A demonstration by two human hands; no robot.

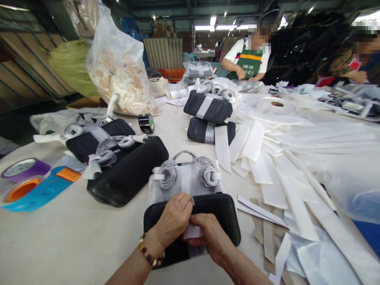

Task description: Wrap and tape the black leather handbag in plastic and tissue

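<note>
Black case [221, 211]: L hand [173, 219], R hand [211, 236] pinch white strip [192, 232]; paper strips [252, 143] rt.

on my left i see a blue tape dispenser [44, 192] beside a purple tape roll [25, 168], with a black tape roll [146, 123] standing near a clear bag of beige pieces [118, 75]. two black cases [208, 109] lie together mid-table, white strips [255, 150] fanned to their right. a person in a green apron [249, 61] is at the far edge.

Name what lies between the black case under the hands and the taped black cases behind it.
Head view: a bundle of two coiled grey straps, then bare table.
</note>
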